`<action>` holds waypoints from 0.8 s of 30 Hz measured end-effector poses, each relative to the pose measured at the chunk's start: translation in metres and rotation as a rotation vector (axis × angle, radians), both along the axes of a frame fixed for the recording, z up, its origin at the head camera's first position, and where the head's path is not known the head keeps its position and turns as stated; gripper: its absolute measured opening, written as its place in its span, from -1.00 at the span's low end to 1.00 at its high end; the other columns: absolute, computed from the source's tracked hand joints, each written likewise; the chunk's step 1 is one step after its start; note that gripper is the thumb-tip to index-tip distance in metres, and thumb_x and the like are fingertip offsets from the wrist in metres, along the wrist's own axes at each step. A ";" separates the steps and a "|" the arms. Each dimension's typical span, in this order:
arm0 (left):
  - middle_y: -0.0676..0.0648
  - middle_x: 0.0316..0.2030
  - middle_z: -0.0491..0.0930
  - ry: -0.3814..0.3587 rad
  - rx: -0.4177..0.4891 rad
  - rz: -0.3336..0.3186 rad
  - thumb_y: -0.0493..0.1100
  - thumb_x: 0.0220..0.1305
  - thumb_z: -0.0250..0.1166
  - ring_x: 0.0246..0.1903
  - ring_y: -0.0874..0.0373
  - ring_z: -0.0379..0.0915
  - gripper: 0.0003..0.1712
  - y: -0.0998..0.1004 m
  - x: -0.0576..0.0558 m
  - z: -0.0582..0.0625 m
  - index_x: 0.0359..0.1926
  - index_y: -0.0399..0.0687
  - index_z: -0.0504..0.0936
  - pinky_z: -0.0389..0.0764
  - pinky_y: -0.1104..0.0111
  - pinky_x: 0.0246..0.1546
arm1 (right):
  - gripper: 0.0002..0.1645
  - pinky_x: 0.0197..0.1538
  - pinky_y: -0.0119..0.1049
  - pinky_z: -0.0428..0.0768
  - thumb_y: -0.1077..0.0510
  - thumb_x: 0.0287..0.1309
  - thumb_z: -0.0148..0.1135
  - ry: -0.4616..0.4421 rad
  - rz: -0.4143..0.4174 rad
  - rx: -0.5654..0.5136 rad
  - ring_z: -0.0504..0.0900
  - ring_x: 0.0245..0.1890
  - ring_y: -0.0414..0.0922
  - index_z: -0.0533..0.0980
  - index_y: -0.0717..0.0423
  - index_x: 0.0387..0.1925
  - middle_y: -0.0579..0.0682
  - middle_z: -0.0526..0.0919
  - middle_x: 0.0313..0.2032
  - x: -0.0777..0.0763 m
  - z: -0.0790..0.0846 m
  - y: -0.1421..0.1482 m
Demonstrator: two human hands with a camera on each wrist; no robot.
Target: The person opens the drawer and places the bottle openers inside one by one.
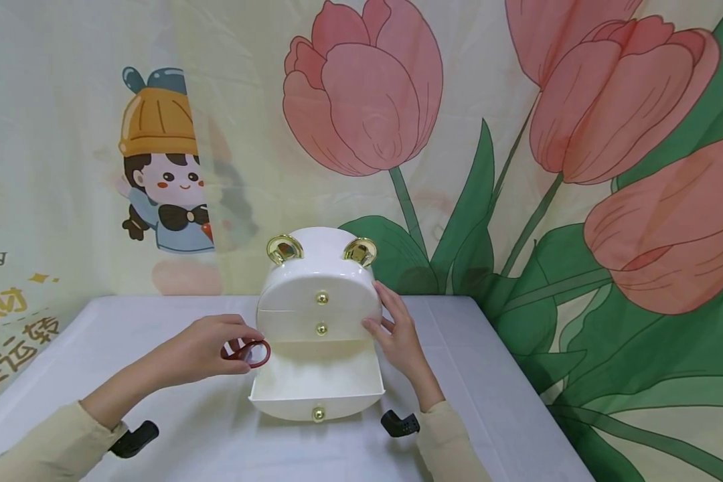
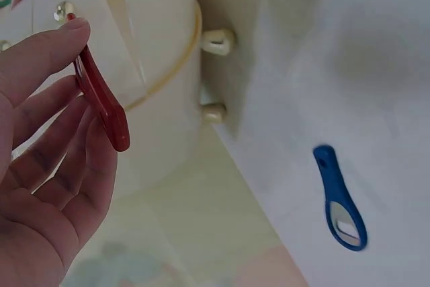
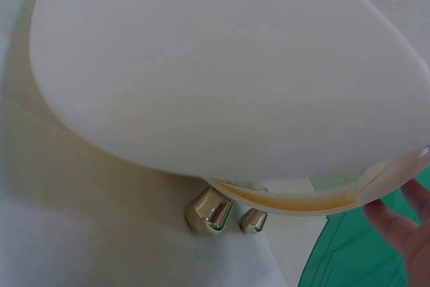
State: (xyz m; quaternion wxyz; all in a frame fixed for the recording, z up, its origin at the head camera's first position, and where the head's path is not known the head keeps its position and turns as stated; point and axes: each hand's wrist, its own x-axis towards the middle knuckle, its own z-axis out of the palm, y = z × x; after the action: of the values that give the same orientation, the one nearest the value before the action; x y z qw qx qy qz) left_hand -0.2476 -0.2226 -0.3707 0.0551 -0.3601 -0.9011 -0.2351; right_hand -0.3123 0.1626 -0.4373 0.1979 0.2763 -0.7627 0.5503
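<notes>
A white drawer box [image 1: 322,251] with gold ears and round gold knobs stands on the table, its bottom drawer [image 1: 352,406] pulled out and bare inside. Beside the drawer's left edge, my left hand [image 1: 201,348] pinches a red bottle opener [image 2: 104,99] between thumb and fingers. The opener's ring-shaped head points toward the drawer. My right hand [image 1: 400,335] rests against the right side of the box, thumb near the front and fingers along the side. In the left wrist view, a blue bottle opener [image 2: 330,179] lies on the table; the head view does not show it.
A white cloth covers the table [image 1: 470,402]. Gold feet [image 3: 209,210] hold the box off the surface. Behind the table hangs a backdrop [image 1: 241,134] with large printed tulips and a cartoon figure. The two upper drawers sit closed.
</notes>
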 end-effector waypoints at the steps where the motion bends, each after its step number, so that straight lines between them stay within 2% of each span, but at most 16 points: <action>1: 0.15 -0.22 0.63 -0.001 -0.002 -0.007 -0.18 0.13 0.65 -0.29 0.36 0.55 -0.53 0.004 0.000 0.000 0.08 0.06 0.78 0.71 0.47 -0.32 | -0.10 0.26 0.17 0.60 0.32 0.34 0.41 0.001 0.006 -0.004 0.32 0.55 0.13 0.29 -0.07 0.61 0.04 0.29 0.55 0.000 0.000 0.000; 8: 0.13 -0.18 0.62 -0.010 0.001 -0.075 -0.17 0.15 0.65 -0.27 0.32 0.57 -0.59 0.034 -0.001 0.008 0.03 0.10 0.79 0.72 0.42 -0.28 | -0.09 0.27 0.11 0.61 0.29 0.36 0.41 0.009 0.003 0.011 0.32 0.55 0.11 0.27 -0.09 0.62 0.02 0.28 0.56 -0.001 -0.001 0.001; 14: 0.09 -0.20 0.63 0.002 -0.037 -0.123 -0.16 0.13 0.65 -0.26 0.28 0.55 -0.63 0.060 -0.004 0.013 -0.01 0.08 0.81 0.69 0.42 -0.25 | -0.08 0.27 0.09 0.61 0.27 0.36 0.41 0.018 -0.003 0.024 0.32 0.55 0.10 0.26 -0.15 0.63 -0.01 0.28 0.56 0.001 0.001 0.002; 24: 0.08 -0.22 0.67 0.045 -0.090 -0.163 -0.16 0.09 0.69 -0.24 0.22 0.53 -0.59 0.093 -0.012 0.008 -0.01 0.00 0.82 0.62 0.45 -0.25 | -0.08 0.26 0.10 0.61 0.28 0.36 0.41 0.019 0.002 0.023 0.32 0.55 0.11 0.26 -0.14 0.63 0.01 0.28 0.56 0.000 0.000 0.001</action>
State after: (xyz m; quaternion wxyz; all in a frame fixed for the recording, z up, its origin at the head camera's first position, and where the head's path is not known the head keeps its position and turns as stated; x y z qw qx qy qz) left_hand -0.2593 -0.1298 -0.3629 0.0395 -0.4395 -0.8771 -0.1899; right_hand -0.3120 0.1638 -0.4373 0.2014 0.2843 -0.7667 0.5391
